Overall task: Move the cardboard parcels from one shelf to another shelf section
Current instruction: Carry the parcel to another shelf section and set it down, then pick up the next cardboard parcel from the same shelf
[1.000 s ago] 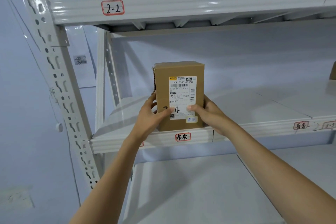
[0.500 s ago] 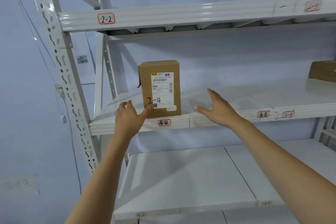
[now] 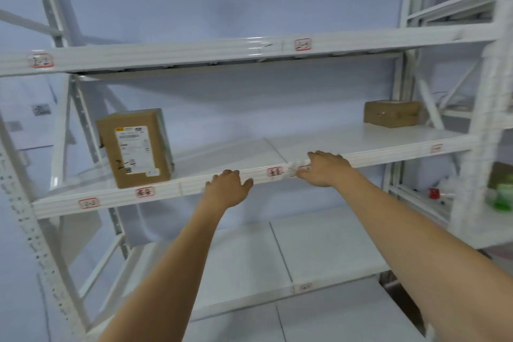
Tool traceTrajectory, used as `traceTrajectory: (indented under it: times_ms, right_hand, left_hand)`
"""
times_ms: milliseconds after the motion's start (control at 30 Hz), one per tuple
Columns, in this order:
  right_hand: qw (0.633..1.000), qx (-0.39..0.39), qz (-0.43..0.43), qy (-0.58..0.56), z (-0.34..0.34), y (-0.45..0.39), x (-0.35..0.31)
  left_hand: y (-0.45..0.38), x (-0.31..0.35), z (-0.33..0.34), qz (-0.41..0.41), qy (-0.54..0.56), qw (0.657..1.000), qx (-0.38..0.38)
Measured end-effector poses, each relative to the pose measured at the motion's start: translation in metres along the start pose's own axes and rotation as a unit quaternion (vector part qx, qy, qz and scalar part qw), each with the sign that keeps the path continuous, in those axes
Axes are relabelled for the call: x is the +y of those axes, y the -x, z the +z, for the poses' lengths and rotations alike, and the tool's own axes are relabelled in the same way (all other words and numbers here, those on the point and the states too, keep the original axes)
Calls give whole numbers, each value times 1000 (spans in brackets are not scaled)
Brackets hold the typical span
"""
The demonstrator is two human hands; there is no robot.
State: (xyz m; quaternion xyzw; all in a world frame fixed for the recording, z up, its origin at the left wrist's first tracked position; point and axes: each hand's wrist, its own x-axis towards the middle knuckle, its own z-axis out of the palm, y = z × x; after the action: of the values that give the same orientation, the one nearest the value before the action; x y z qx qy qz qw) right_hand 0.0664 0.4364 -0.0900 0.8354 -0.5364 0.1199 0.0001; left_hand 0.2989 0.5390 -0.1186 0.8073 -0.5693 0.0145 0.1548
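Cardboard parcel (image 3: 136, 147) upright at shelf edge (image 3: 194, 186), left hand (image 3: 226, 189), right hand (image 3: 324, 168) apparently open-gripped, empty.

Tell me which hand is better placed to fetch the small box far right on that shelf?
Probably the right hand: empty, it is nearer the small box than the left hand.

1. Both bare forearms reach forward and up, well apart.
2. The left hand (image 3: 227, 189) is palm-down, fingers loosely spread, holding nothing.
3. The right hand (image 3: 324, 168), farther right, is likewise empty, fingers extended left.
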Motion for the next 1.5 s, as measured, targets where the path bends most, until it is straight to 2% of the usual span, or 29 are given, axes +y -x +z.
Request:
traceTrajectory:
  times_ms: [300,600,700,833,967,1133,1300,1500]
  right_hand:
    - [995,-2,79,59,-17,-14,129]
    - [985,6,142,103,-36,-96,261]
    - [982,-3,153,111,-41,-133,293]
    - [981,22,153,121,-39,-181,333]
    - [978,2,164,132,-41,-215,370]
    - [977,6,169,129,-46,-251,405]
    - [982,-1,156,105,-51,-292,440]
    - [988,42,119,86,-72,-344,476]
  left_hand:
    - [-70,183,39,102,-35,994,-36]
    - [-180,321,80,171,-32,985,-22]
    - [-223,354,87,177,-40,983,-22]
    - [-278,391,100,188,-53,981,-14]
    - [-318,422,116,195,-65,978,-32]
    - [-360,454,132,197,-69,978,-21]
    - [-394,481,139,176,-79,981,-9]
    - [-431,516,133,138,-74,987,19]
